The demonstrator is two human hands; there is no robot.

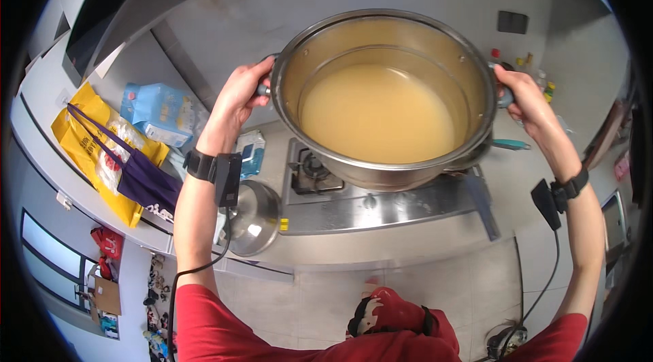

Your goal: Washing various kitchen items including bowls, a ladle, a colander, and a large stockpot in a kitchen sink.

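Observation:
A large steel pot (403, 178) is lifted in front of me above the gas stove (342, 214), its wide mouth facing my camera. Cloudy yellowish liquid (380, 114) fills its lower part. My left hand (242, 89) grips the pot's left side handle, thumb on top. On the opposite side, my right hand (523, 94) is closed around the other handle (505, 98). Below the pot's left side, a burner (315, 165) with its grate shows. The pot hides much of the stove's back and right part, where the rim of a pan and a blue-grey handle (482, 204) stick out.
A glass lid (255, 219) lies left of the stove near the counter edge. Farther left are a blue package (160, 112), a yellow bag (130, 209) and a purple bag (148, 178). Several bottles (548, 91) stand at the back right. Cables hang from both wrist straps.

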